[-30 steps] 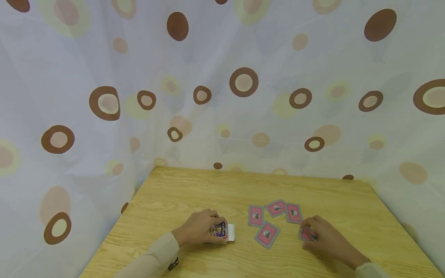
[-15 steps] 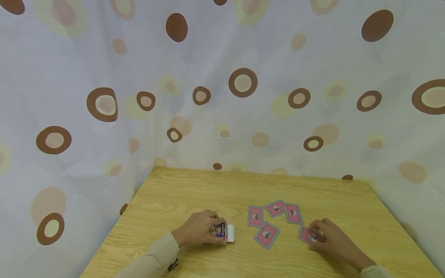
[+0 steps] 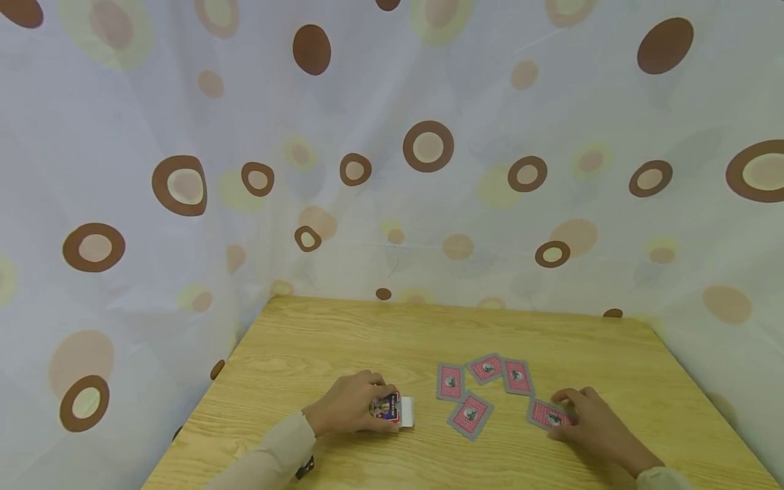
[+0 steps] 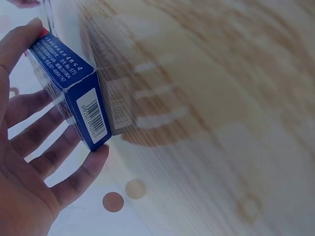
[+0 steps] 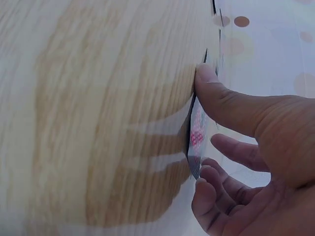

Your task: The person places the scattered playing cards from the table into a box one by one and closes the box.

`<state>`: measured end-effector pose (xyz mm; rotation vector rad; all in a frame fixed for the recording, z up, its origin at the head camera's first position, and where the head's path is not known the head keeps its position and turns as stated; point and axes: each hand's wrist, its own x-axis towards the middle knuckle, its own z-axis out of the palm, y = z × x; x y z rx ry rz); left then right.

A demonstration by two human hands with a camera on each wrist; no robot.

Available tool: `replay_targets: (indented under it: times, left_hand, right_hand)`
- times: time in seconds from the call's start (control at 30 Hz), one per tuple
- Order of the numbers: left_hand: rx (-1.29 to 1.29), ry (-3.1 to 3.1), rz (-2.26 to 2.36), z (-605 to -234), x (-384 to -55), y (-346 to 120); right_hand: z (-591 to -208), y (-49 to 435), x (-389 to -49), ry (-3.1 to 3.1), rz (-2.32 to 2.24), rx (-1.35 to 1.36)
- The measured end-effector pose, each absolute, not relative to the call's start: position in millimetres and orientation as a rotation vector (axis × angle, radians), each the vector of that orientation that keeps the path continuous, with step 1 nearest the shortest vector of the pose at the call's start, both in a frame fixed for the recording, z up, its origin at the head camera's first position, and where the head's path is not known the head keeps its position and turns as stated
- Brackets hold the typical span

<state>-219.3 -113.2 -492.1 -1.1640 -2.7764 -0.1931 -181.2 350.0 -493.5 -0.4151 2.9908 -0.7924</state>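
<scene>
My left hand grips a playing card box, its thumb on one side and fingers on the other. The box's white flap sticks out to the right. In the left wrist view the blue end of the box shows a barcode, close over the wood. My right hand holds the right end of a red-backed playing card between thumb and fingertips. In the right wrist view the thumb lies at one edge of that card, with curled fingers at its lower end.
Several face-down cards lie between the hands: a left one, a near one, and two touching farther back. A small black object sits beside the left sleeve. Spotted sheeting encloses the wooden table.
The right hand has shifted right along its card, uncovering more of the card's back, while the card stays nearly in place. The left hand and box have not moved.
</scene>
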Motion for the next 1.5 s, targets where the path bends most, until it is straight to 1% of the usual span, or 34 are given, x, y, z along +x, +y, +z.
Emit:
replay_targets:
  times: [0.17,0.3,0.53,0.7,0.8,0.93,1.03,1.3,1.5]
  left_hand:
    - [-1.168,-2.779,-0.193,-492.6,-220.1,-113.1]
    - [-1.175,-2.790,-0.210,-490.6,-218.9,-112.7]
    - [-1.182,-2.796,-0.223,-489.4,-218.3,-113.4]
    - [-1.181,-2.798,-0.228,-490.0,-218.3,-113.3]
    - [-1.181,-2.796,-0.226,-490.6,-218.5,-112.9]
    - [-1.180,-2.790,-0.220,-491.2,-219.0,-112.7]
    - [-1.177,-2.784,-0.218,-490.9,-219.1,-112.7]
    - [-1.187,-2.774,-0.205,-491.9,-219.1,-112.7]
    - [-1.178,-2.783,-0.210,-490.6,-218.4,-113.5]
  right_hand:
    - [-491.5,352.0,-185.5,2.895,-0.845,-0.323]
    - [-493.5,354.7,-188.3,2.873,-0.877,-0.300]
    - [-495.5,352.4,-187.6,2.972,-0.765,-0.448]
    - [-494.1,348.1,-186.7,3.016,-0.658,-0.478]
    - [-494.6,346.9,-184.1,2.996,-0.627,-0.541]
    - [-495.5,346.3,-181.7,2.934,-0.643,-0.678]
    - [-494.5,346.0,-181.8,2.895,-0.715,-0.706]
    - [-490.2,353.2,-180.9,2.756,-0.858,-0.555]
    - [-490.1,352.5,-182.8,2.746,-0.895,-0.527]
